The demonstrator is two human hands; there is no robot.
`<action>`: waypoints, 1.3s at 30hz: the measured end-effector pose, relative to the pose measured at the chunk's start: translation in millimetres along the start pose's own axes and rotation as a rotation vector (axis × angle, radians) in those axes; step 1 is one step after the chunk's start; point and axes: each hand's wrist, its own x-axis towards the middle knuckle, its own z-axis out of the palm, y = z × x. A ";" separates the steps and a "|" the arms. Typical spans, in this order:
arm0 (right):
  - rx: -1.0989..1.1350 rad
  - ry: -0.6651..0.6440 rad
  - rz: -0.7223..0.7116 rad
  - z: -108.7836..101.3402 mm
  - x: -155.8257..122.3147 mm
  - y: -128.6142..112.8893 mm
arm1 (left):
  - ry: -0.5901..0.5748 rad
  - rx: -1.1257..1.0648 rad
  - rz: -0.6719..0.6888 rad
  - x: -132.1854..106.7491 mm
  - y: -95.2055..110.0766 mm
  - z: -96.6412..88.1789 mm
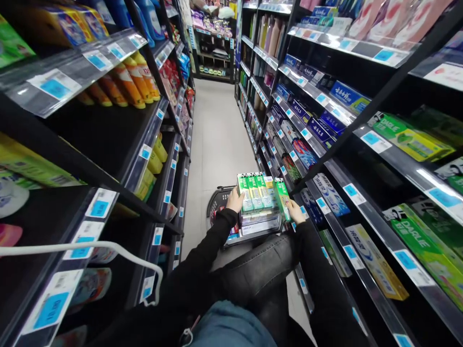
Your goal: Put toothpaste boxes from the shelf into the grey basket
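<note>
Low in front of me is a stack of green-and-white toothpaste boxes (255,193), lined up side by side with their ends upward. My left hand (235,200) is closed against the left side of this stack, thumb over the edge. A separate green toothpaste box (282,198) stands at the stack's right, tilted slightly, and my right hand (295,212) grips its outer side. Beneath the stack is a dark plastic shopping basket (213,200) on the floor, with some red and blue packages partly visible inside. The undersides of the boxes are hidden.
Shelves of toothpaste (408,137) rise close on my right. Shelves with yellow bottles (139,79) line the left, where a white cable (123,250) hangs in front. A pale floor aisle (217,125) runs ahead to a display rack (213,48). My knee (260,267) is just behind the basket.
</note>
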 end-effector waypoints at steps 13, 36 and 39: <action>-0.436 -0.107 -0.024 60.7 90.3 -2.3 | 0.024 -0.056 -0.004 56.4 -63.6 54.8; -0.451 -0.032 -0.114 62.2 95.2 14.8 | 0.009 0.010 -0.167 54.8 -66.2 79.1; -0.435 -0.026 -0.117 61.1 96.7 15.3 | 0.013 0.019 -0.173 52.7 -62.7 79.9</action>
